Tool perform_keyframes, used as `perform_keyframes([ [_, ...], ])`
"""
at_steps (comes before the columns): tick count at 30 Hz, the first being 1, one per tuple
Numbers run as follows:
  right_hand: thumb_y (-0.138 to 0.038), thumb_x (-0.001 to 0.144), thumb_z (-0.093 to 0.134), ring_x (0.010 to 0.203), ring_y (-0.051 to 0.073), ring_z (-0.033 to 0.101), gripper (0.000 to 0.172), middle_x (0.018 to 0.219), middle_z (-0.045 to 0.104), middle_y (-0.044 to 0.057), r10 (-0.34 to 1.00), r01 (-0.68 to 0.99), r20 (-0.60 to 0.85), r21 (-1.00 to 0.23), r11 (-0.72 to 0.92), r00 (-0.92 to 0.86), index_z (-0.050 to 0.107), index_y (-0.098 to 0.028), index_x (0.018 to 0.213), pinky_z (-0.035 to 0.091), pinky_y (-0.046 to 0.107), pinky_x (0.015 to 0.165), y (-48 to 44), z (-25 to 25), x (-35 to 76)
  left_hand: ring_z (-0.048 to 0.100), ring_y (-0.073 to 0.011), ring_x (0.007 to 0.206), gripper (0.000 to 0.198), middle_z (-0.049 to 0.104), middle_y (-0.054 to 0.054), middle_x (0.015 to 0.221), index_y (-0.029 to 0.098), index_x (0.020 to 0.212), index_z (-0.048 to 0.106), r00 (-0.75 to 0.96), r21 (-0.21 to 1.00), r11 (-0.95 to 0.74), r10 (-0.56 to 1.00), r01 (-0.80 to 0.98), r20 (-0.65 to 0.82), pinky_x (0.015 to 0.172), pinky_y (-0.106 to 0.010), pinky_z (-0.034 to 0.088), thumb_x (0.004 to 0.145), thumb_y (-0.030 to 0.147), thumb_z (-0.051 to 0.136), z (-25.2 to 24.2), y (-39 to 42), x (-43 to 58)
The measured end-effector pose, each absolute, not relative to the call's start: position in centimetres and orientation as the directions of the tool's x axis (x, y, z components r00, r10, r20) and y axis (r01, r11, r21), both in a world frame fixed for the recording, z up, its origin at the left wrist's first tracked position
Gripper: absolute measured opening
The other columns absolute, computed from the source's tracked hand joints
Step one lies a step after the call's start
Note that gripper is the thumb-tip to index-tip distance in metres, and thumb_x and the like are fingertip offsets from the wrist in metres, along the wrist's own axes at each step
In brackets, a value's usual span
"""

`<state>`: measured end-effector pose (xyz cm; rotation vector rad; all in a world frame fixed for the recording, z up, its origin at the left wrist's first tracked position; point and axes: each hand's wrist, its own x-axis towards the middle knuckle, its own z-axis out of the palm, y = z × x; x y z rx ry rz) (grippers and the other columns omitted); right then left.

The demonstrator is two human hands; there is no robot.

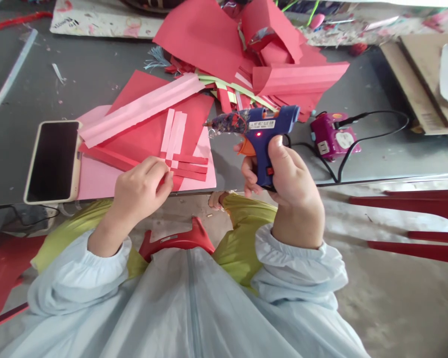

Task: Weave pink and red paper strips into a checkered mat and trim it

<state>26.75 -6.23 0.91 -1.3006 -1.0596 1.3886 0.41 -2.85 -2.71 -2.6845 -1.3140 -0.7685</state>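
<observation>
Grasping a blue glue gun just above the near edge of the desk, the right hand has its grip wrapped round it; the left hand pinches crossed paper strips over red paper near that same edge

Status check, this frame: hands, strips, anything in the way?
Left hand at crossed paper strips; right hand gripping glue gun, red light on. Nozzle apart from strips, path seemingly unblocked. Folded pink paper close beyond strips.

Left fingers pinched together, right fingers curled in a grip
</observation>
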Motion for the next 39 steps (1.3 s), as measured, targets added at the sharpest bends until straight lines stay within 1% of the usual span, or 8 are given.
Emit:
perform_keyframes([
  [7, -0.051, 0.081, 0.075, 0.039, 0.007, 0.046, 0.037, 0.055, 0.05, -0.008, 0.989, -0.026, -0.147, -0.989, -0.146, 0.028, 0.063, -0.02, 0.098, 0.048, 0.025, 0.04, -5.7, 0.5, 26.4, 0.068, -0.0175, 0.073, 0.013, 0.07, -0.003, 0.082, 0.025, 0.082, 0.058, 0.448, 0.322, -0.609, 0.772, 0.725, 0.45, 0.053, -0.029, 0.043, 0.093, 0.025, 0.053, -2.5, -2.5, 0.4],
  [12, -0.026, 0.072, 0.082, 0.039, 0.007, 0.049, 0.031, 0.058, 0.054, -0.009, 0.99, 0.117, -0.088, -0.988, -0.1, 0.107, 0.063, -0.022, 0.096, 0.046, 0.023, 0.04, -5.1, 0.1, 25.6, 0.064, -0.0161, 0.07, 0.015, 0.068, -0.002, 0.078, 0.024, 0.077, 0.055, 0.444, 0.301, -0.619, 0.755, 0.725, 0.482, 0.056, -0.028, 0.044, 0.092, 0.024, 0.052, -2.4, -2.1, 0.6],
  [15, -0.022, 0.071, 0.081, 0.04, 0.007, 0.049, 0.031, 0.059, 0.055, -0.009, 0.991, 0.132, -0.08, -0.987, -0.095, 0.11, 0.063, -0.022, 0.095, 0.045, 0.023, 0.038, -4.8, 0.3, 25.0, 0.062, -0.0151, 0.067, 0.017, 0.066, -0.001, 0.074, 0.023, 0.074, 0.053, 0.445, 0.283, -0.636, 0.732, 0.718, 0.516, 0.058, -0.027, 0.045, 0.091, 0.022, 0.051, -2.4, -2.0, 0.8],
  [24, -0.025, 0.073, 0.078, 0.042, 0.009, 0.05, 0.028, 0.061, 0.055, -0.008, 0.993, 0.116, -0.03, -0.992, -0.043, 0.111, 0.062, -0.024, 0.096, 0.046, 0.026, 0.042, -4.2, 0.1, 24.4, 0.058, -0.0158, 0.067, 0.022, 0.061, -0.001, 0.069, 0.024, 0.071, 0.047, 0.441, 0.289, -0.668, 0.697, 0.686, 0.566, 0.061, -0.029, 0.045, 0.092, 0.02, 0.051, -2.0, -1.7, 1.2],
  [28, -0.029, 0.075, 0.075, 0.039, 0.007, 0.042, 0.028, 0.056, 0.044, -0.01, 0.998, -0.072, -0.046, -0.996, -0.042, 0.046, 0.061, -0.024, 0.098, 0.041, 0.025, 0.04, -4.2, 0.6, 24.1, 0.059, -0.0161, 0.067, 0.02, 0.062, -0.001, 0.068, 0.024, 0.072, 0.048, 0.444, 0.273, -0.699, 0.658, 0.661, 0.609, 0.061, -0.029, 0.046, 0.09, 0.018, 0.051, -2.1, -1.5, 1.4],
  [33, -0.043, 0.074, 0.073, 0.035, 0.003, 0.016, 0.035, 0.052, 0.026, -0.014, 0.988, -0.374, -0.052, -0.922, -0.103, -0.143, 0.056, -0.023, 0.098, 0.017, 0.02, 0.033, -4.2, 1.5, 24.3, 0.059, -0.0153, 0.064, 0.018, 0.063, 0.0, 0.066, 0.023, 0.073, 0.05, 0.471, 0.259, -0.774, 0.576, 0.579, 0.668, 0.06, -0.028, 0.049, 0.09, 0.017, 0.052, -2.3, -1.9, 2.2],
  [36, -0.051, 0.074, 0.07, 0.034, 0.003, 0.006, 0.038, 0.05, 0.017, -0.015, 0.976, -0.421, -0.041, -0.898, -0.13, -0.214, 0.056, -0.025, 0.096, 0.009, 0.02, 0.032, -4.0, 1.1, 24.6, 0.064, -0.015, 0.069, 0.015, 0.068, -0.001, 0.071, 0.022, 0.077, 0.055, 0.482, 0.347, -0.8, 0.58, 0.49, 0.656, 0.064, -0.028, 0.054, 0.091, 0.02, 0.052, -2.2, -2.8, 3.2],
  [39, -0.06, 0.077, 0.066, 0.033, 0.004, 0.004, 0.041, 0.05, 0.014, -0.015, 0.968, -0.407, -0.047, -0.901, -0.147, -0.246, 0.057, -0.025, 0.097, 0.01, 0.02, 0.031, -3.8, 0.4, 24.9, 0.07, -0.018, 0.098, 0.018, 0.075, -0.008, 0.104, 0.02, 0.108, 0.062, 0.496, 0.525, -0.768, 0.639, 0.367, 0.588, 0.085, -0.032, 0.059, 0.094, 0.018, 0.051, -2.0, -4.2, 4.6],
])
